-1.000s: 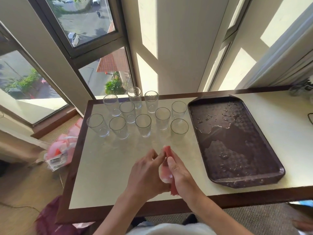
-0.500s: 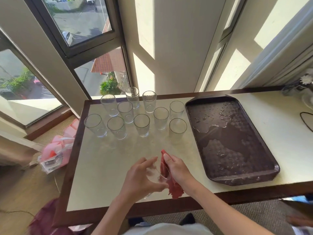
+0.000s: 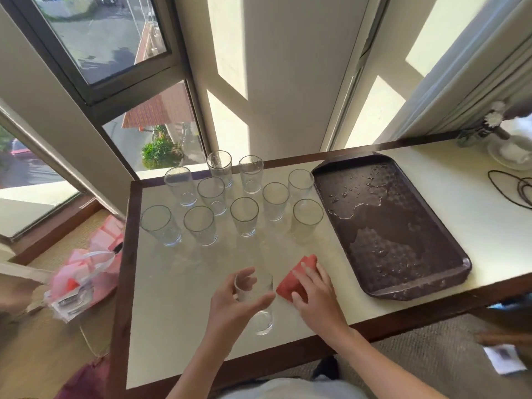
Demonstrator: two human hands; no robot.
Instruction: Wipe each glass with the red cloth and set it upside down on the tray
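Near the tray (image 3: 388, 226), held glass (image 3: 263, 319), cloth (image 3: 289, 283)

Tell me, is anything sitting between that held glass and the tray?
Only the red cloth, flat on the table under the right hand, lies between the glass in the left hand and the tray.

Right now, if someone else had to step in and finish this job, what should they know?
Left hand grips one glass near the table's front. Right hand rests on the red cloth, which lies on the table.
Ten more glasses stand upright at the back left. The tray is wet and holds no glass.
Done: none set on the tray. Left: wipe every glass, starting with the held one, and invert each on the tray.
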